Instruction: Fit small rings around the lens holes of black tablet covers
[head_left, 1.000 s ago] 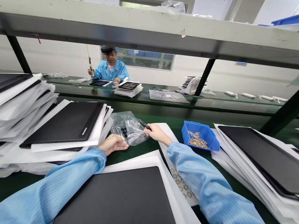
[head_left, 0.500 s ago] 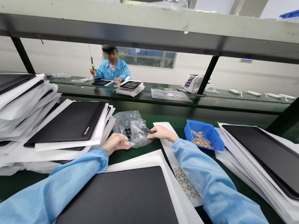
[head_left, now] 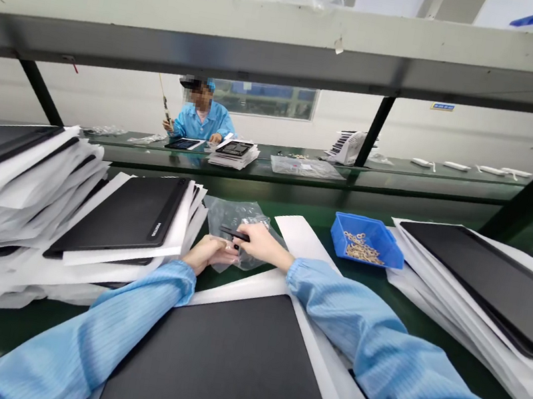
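Two hands close together over the clear bag [head_left: 249, 213], which lies on the green tabletop [head_left: 313, 208] beyond the black panel [head_left: 215, 360]! Right hand [head_left: 260, 242] pinches a slim black tool [head_left: 235, 233], its tip pointing left, a pen-like hold that probably favours fine control. Left hand [head_left: 207, 254] at the bag's near edge, perhaps steadying it; whether it grips the film, I can't tell. And that panel rests on white sheets [head_left: 232, 288], presumably guarding against scratches.
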`<state>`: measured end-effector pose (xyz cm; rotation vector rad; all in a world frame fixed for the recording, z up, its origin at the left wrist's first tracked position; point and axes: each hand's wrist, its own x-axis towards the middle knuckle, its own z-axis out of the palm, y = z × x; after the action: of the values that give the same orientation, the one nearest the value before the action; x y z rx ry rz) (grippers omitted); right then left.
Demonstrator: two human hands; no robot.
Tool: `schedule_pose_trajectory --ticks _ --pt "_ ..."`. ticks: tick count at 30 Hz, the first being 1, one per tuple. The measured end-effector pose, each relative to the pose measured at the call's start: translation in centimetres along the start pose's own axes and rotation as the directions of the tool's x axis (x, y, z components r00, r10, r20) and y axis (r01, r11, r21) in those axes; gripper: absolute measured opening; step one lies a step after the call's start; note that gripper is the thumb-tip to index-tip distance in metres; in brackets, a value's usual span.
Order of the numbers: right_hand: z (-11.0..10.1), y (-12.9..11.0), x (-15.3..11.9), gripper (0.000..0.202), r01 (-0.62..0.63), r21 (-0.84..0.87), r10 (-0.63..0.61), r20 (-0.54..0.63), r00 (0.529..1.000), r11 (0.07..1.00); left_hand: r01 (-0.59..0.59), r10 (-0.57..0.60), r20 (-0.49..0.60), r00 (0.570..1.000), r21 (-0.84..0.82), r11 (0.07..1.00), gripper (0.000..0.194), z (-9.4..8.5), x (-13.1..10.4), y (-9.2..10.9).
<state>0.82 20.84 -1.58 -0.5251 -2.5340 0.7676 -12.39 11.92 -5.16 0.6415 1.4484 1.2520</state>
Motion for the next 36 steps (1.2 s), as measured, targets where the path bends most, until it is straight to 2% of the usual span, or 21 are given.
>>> schedule_pose_trajectory --ticks 4,7,13,18,30,36 --pt "0.9 2.2 -1.6 0.021 -0.08 0.06 0.083 -0.051 0.995 0.995 0.0 0.0 0.023 1.0 0.016 1.0 0.026 0.0 0.5 -0.1" --pt "1.3 2.8 -2.3 0.017 -0.116 0.112 0.124 -0.07 0.99 0.987 0.003 -0.004 0.031 1.0 0.024 1.0 0.028 0.0 1.0 -0.2" --pt "1.5 2.7 -2.4 0.01 -0.156 0.159 0.17 -0.078 0.982 0.975 0.014 -0.017 0.068 0.998 0.042 0.999 0.029 -0.1 0.9 0.0" --pt "1.4 2.7 -2.4 0.015 -0.171 0.158 0.185 -0.082 0.979 0.973 0.033 -0.04 0.085 0.996 0.083 0.996 0.026 0.0 0.6 0.2" --pt "1.5 2.0 -2.2 0.015 -0.148 0.091 0.154 -0.071 0.985 0.985 0.037 -0.04 0.02 0.999 0.152 0.988 0.027 0.5 0.3 0.4" --pt "1.6 2.3 -2.1 0.015 -0.167 0.149 0.181 -0.092 0.979 0.975 0.043 -0.044 0.001 0.999 0.169 0.985 0.027 0.8 -0.1 0.6"
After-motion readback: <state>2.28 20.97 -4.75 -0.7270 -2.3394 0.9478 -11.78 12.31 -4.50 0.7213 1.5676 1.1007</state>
